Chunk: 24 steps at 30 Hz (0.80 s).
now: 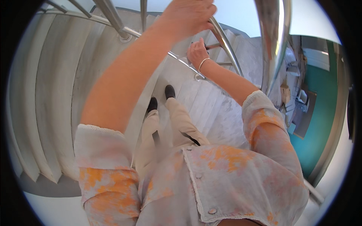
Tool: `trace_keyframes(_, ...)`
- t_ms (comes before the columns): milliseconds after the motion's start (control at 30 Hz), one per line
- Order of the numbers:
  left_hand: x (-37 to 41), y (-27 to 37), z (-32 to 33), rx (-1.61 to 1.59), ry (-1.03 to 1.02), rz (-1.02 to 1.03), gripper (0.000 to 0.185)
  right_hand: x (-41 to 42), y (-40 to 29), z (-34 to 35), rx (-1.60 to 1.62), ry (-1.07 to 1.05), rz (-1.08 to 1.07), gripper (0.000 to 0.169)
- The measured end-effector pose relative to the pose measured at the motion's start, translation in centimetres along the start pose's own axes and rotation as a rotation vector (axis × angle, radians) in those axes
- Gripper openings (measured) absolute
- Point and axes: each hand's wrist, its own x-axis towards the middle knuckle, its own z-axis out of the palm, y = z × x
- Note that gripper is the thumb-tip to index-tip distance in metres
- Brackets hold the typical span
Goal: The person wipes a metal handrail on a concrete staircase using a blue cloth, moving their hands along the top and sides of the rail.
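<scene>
My left hand (189, 17) reaches up to the top of the view, its fingers curled around a curved, polished metal handrail (225, 41). Lower down, my right hand (197, 53), with a thin bracelet at the wrist, closes around a metal baluster (214, 45) of the same railing. Something small and dark shows beside its fingers; what it is cannot be told. Below that hand runs the slim bottom rail (181, 60). My feet in dark shoes (170, 91) stand on a grey stair tread (162, 77).
Grey steps (58, 84) fan out on the left, and more steps (203, 99) lie right of my feet. A thick metal post (268, 36) stands close on the right. Beyond it are a teal floor (319, 113), a cardboard box (285, 93) and assorted clutter.
</scene>
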Motion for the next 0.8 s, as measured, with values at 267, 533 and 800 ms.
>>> trace_keyframes(267,-6.8,5.8,3.1,-0.403,0.333,-0.299,0.021,4.5,-3.8,5.4,0.391,-0.32,0.112,0.023)
trace_keyframes(533,-21.8,17.7,8.2,-0.794,0.122,-0.933,0.024,8.4,-8.9,12.7,0.33,-0.362,0.119,0.023)
trace_keyframes(800,-27.9,16.8,13.1,-0.764,0.082,-1.294,0.015,13.2,-11.6,17.5,0.731,-0.382,0.339,0.037)
